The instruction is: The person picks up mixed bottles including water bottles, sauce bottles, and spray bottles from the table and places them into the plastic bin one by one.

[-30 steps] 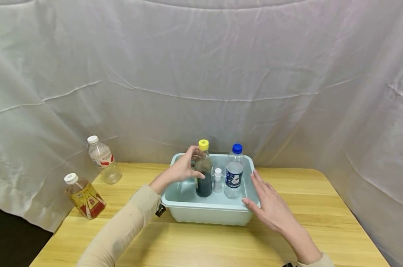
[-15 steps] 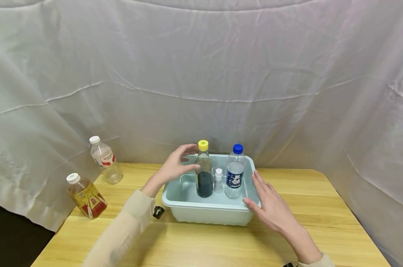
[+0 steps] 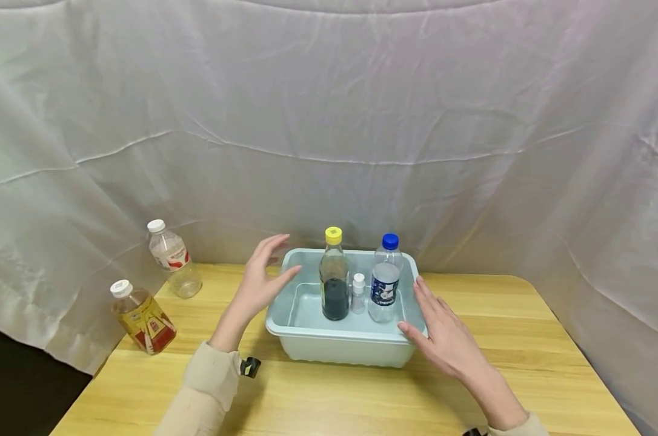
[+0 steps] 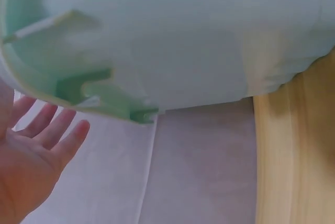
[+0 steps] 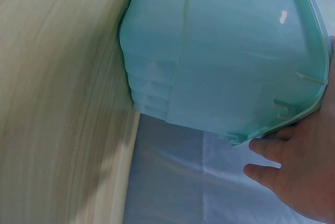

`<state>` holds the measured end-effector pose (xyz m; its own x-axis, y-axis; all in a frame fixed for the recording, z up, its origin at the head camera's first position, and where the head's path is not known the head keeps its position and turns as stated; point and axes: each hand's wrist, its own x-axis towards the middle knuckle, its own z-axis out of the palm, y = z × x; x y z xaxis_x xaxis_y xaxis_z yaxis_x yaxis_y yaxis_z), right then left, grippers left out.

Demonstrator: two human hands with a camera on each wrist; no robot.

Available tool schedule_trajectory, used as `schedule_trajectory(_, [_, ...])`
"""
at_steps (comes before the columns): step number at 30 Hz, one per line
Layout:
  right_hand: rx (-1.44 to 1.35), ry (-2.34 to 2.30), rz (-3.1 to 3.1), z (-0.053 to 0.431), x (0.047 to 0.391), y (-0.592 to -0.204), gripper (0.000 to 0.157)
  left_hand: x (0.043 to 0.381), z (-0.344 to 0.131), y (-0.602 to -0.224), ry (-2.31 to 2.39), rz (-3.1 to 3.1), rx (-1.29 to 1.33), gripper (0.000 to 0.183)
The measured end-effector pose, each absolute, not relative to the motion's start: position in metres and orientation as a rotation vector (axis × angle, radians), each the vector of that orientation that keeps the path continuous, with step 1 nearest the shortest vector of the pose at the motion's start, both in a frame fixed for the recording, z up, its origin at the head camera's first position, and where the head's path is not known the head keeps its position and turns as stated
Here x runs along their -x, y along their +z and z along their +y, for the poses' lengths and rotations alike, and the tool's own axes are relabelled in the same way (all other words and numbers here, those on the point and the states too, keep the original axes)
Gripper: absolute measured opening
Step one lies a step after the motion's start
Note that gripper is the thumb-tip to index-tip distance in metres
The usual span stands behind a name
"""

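Pale green tub (image 3: 340, 351) sits mid-worktop (image 3: 525, 363); thin plastic, likely flexy and top-heavy with upright bottles, so best gripped under both end rims. Dark-liquid bottle (image 3: 334, 284) judged heaviest, smooth-sided. Left hand (image 3: 260, 278) spread, clear of the rim; right hand (image 3: 443, 336) flat-fingered against the right rim.

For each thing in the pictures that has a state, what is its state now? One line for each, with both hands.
Left hand: open, holds nothing, beside the tub.
Right hand: open, fingers on the tub's right rim.
Tub: upright on the table.
Dark bottle: upright in tub, yellow cap on.
Small white bottle: upright, capped.
Blue-capped bottle: upright, capped.
Clear bottle: capped, on table.
Amber bottle: capped, on table.
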<state>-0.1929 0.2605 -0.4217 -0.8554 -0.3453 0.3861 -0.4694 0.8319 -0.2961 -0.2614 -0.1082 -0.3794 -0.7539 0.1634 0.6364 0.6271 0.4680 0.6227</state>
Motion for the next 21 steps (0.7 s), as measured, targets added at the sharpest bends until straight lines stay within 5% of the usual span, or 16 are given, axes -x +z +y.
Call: schedule_trajectory(21, [-0.612, 0.546, -2.687, 0.261, 0.195, -0.422, 0.080, 0.210, -0.170, -0.403, -0.988, -1.901, 0.139, 0.063])
